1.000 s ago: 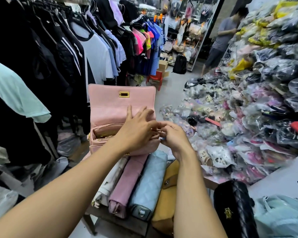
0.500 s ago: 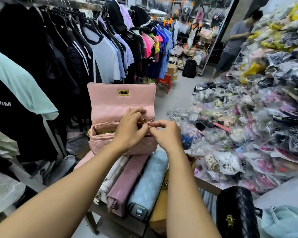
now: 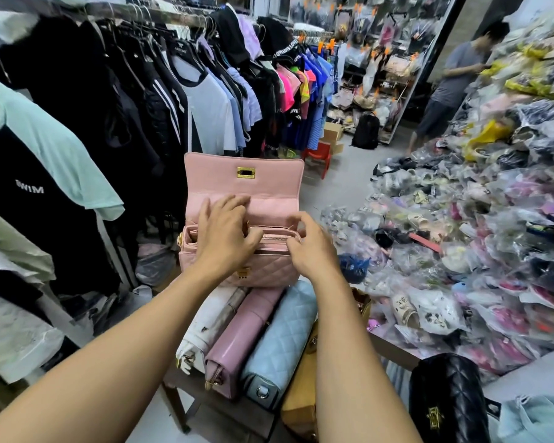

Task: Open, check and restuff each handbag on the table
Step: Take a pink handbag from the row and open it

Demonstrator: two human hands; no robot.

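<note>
A pink quilted handbag stands on top of a row of lying bags, its flap raised with a gold clasp showing. My left hand lies over the bag's open top, fingers straight against the inside of the flap and thumb by the gold zipper. My right hand grips the right end of the bag's top edge with curled fingers. Under it lie a white bag, a mauve bag, a light blue quilted bag and a mustard bag.
A black quilted bag and a pale blue bag sit at the lower right. A clothes rack lines the left. Plastic-wrapped goods are heaped on the right. A person stands at the back right, beyond a red stool.
Both hands pinched together at the zipper before. My left hand has since spread its fingers up onto the flap, and my right hand has shifted to the bag's right end.
</note>
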